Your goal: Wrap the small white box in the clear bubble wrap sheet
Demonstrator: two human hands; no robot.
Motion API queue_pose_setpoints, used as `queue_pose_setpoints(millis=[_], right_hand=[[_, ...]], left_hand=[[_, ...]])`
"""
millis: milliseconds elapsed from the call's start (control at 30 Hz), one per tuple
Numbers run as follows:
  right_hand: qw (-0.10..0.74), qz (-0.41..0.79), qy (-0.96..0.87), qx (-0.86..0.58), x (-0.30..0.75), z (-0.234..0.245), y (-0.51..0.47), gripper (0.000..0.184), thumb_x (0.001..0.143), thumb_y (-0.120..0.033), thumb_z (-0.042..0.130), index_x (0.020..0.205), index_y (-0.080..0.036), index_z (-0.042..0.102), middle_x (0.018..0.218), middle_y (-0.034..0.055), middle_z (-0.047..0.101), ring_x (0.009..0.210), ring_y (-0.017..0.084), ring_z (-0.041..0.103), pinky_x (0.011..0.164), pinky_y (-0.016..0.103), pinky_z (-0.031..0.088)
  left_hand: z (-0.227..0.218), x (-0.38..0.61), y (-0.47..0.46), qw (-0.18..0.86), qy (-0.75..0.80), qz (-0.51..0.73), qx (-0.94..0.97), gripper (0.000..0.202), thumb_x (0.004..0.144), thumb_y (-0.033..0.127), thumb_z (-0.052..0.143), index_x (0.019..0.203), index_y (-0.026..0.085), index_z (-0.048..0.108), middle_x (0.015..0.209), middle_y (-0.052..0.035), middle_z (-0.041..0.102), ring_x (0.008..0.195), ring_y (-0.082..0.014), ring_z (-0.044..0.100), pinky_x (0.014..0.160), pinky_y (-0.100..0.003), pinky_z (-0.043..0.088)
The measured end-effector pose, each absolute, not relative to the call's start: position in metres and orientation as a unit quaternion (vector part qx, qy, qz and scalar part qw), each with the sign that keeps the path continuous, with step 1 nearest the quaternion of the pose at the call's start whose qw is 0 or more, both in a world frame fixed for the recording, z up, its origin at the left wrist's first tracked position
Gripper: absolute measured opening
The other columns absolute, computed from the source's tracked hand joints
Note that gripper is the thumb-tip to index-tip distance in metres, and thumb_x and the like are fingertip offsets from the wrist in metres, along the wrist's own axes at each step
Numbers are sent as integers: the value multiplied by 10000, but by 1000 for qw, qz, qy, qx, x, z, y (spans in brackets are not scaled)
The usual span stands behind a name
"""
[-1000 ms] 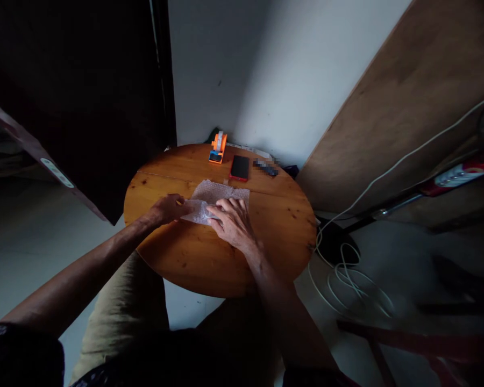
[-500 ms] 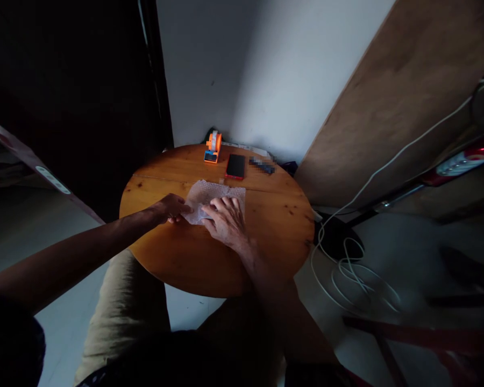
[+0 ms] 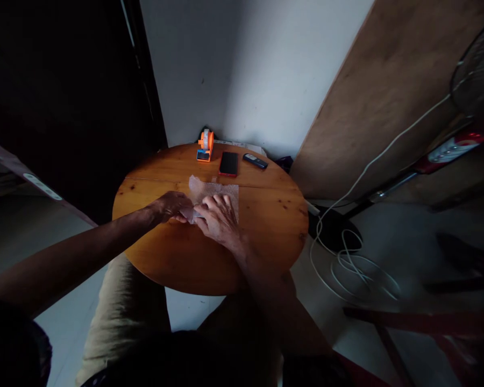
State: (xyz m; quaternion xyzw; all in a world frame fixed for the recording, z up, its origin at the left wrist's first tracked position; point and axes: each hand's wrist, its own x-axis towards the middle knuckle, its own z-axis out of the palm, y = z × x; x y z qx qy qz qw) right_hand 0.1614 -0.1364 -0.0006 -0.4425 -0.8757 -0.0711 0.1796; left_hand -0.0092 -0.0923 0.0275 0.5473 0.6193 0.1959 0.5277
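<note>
A sheet of clear bubble wrap (image 3: 228, 191) lies on the round wooden table (image 3: 266, 226) in front of me. My left hand (image 3: 173, 206) is closed on its near left edge, which is folded inward. My right hand (image 3: 218, 217) bears down on the near part of the sheet, fingers bent and close together, thumb towards the left hand. Both hands nearly meet at the fold. Whether anything lies inside the fold is hidden by my fingers.
Along the table's back stand an orange tape dispenser (image 3: 205, 144), a red-edged phone (image 3: 228, 164) and a dark handheld device (image 3: 255, 160). A wall (image 3: 226, 70) rises behind. White cable (image 3: 350, 263) coils on the floor at right, near a fan (image 3: 478, 75).
My left hand has moved closer to my right, folding the wrap's left edge inward. The view has shifted slightly, and the dark device shows more clearly.
</note>
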Motion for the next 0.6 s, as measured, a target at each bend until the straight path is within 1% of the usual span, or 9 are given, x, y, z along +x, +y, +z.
queue_pose_setpoints(millis=[200, 400, 500, 600], right_hand=[[196, -54, -873, -444, 160, -1, -136, 206, 925, -291, 555, 1080, -203, 657, 1085, 95, 650, 1065, 270, 491, 927, 422, 278], [228, -27, -853, -468, 160, -2, -134, 275, 857, -292, 612, 1108, -181, 599, 1054, 96, 702, 1027, 285, 548, 918, 416, 313], [240, -12, -846, -476, 162, -2, -132, 324, 831, -297, 626, 1128, -172, 587, 1049, 108, 706, 1012, 292, 565, 913, 414, 324], [248, 5, -843, -477, 163, -1, -132, 332, 818, -295, 629, 1123, -170, 585, 1043, 108, 707, 995, 283, 575, 923, 407, 329]], left_hand=[[30, -6, -94, 553, 621, 231, 506, 100, 796, 193, 608, 725, 180, 539, 601, 18, 634, 560, -117, 629, 551, -207, 521], [31, 0, -96, 549, 605, 249, 520, 179, 707, 213, 733, 738, 149, 568, 612, -1, 640, 523, -119, 614, 528, -231, 520], [34, 5, -98, 528, 605, 245, 543, 156, 725, 193, 713, 722, 146, 564, 574, 10, 621, 495, -110, 598, 524, -229, 516], [38, 8, -99, 524, 599, 233, 559, 97, 728, 166, 671, 696, 139, 584, 555, 4, 622, 491, -119, 601, 519, -240, 521]])
